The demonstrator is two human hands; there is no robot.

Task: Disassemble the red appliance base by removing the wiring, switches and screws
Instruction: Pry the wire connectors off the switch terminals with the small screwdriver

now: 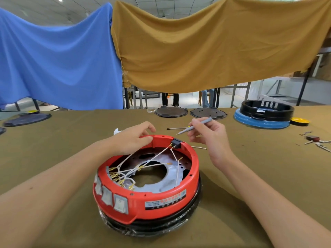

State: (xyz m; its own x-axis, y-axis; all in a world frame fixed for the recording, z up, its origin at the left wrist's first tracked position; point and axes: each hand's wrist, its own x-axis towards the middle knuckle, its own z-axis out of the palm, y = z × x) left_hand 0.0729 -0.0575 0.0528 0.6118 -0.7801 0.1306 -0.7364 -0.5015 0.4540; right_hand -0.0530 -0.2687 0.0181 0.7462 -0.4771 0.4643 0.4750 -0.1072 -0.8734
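- Pinching a thin grey tool (194, 125) in my right hand (209, 138): thumb + first fingers curl round its shaft, other fingers loosely curled under. Tip points down-left, toward the black connector block (176, 143) on the far rim of the red base (148, 187). Tip sits just beyond the rim, near the block, not touching it.
- Tool's long axis runs from upper right to lower left, so it's already roughly aimed at the block.
- Left hand (133, 138) rests on the far-left rim of the base; fingers bent over the rim edge, thumb on the inner side. Looks like a bracing grip on the rim.
- Right hand is the nearer one to the block; left is further along the same rim.
- White wires (152, 159) fan from the block down across the inside to gold terminals (116, 176) behind the three rocker switches (112, 196) on the near-left wall. All look connected, switches seated, so my guess is the job's early.
- Base sits open side up on a black ring (172, 223), centre of the olive table (53, 140), between my forearms.
- Further out: a screwdriver (176, 128) lies just past the right hand; loose small parts (315, 140) far right.
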